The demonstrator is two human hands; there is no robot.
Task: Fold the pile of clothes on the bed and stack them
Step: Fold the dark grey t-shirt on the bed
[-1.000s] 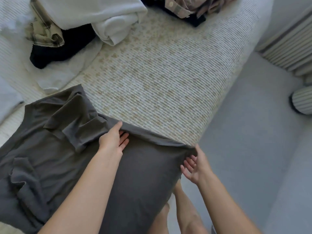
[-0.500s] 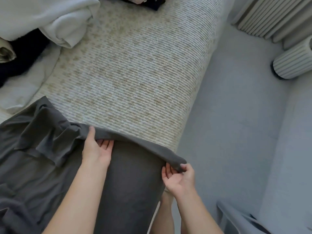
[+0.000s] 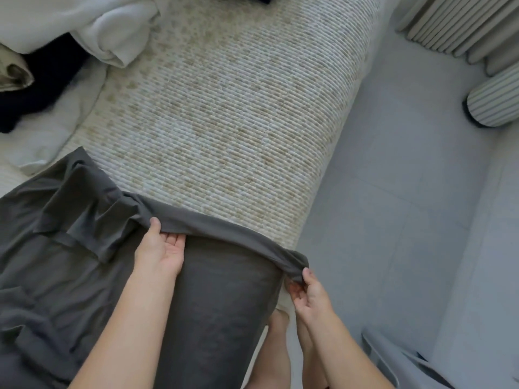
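A dark grey garment lies spread over the near left of the bed, and its lower part hangs over the bed's front edge. Its far edge is turned up into a narrow fold. My left hand grips that fold near its middle, thumb on top, fingers underneath. My right hand pinches the fold's right end at the bed's corner. The pile of unfolded clothes sits at the far left: white, black and plaid pieces.
The bed has a ribbed cream cover. A pale grey floor runs along its right side. A white ribbed radiator and a striped round object stand at the far right. A pale frame shows at the bottom right.
Both hands went from lying flat at the garment's far edge to gripping it; the edge is now lifted into a fold. The view has swung to the right.
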